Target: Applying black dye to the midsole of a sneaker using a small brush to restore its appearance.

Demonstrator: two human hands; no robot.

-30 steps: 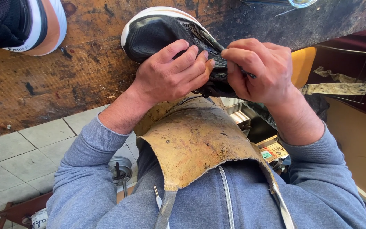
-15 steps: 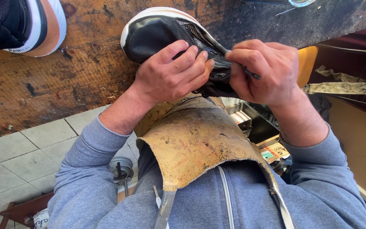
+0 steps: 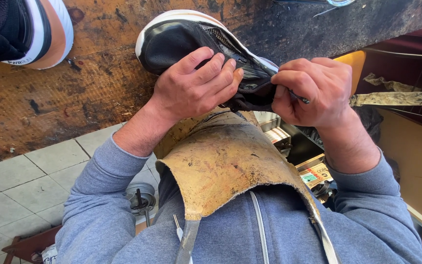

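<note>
A black sneaker (image 3: 181,41) with a white sole lies on the worn wooden workbench (image 3: 74,93), toe pointing away from me. My left hand (image 3: 194,85) lies over its upper and clamps it down. My right hand (image 3: 313,90) pinches the shoe's heel end, and a thin dark tool sticks out between its fingers. A stained leather apron (image 3: 225,161) covers my chest below both hands.
A second sneaker (image 3: 25,29), black with a white and tan sole, lies at the bench's top left. Grey floor tiles (image 3: 20,186) show at lower left with a small metal stand (image 3: 140,195). Cluttered boxes (image 3: 308,171) sit at the right, near an orange seat (image 3: 352,61).
My right hand has shifted slightly at the heel of the shoe. My left hand keeps its hold on the upper.
</note>
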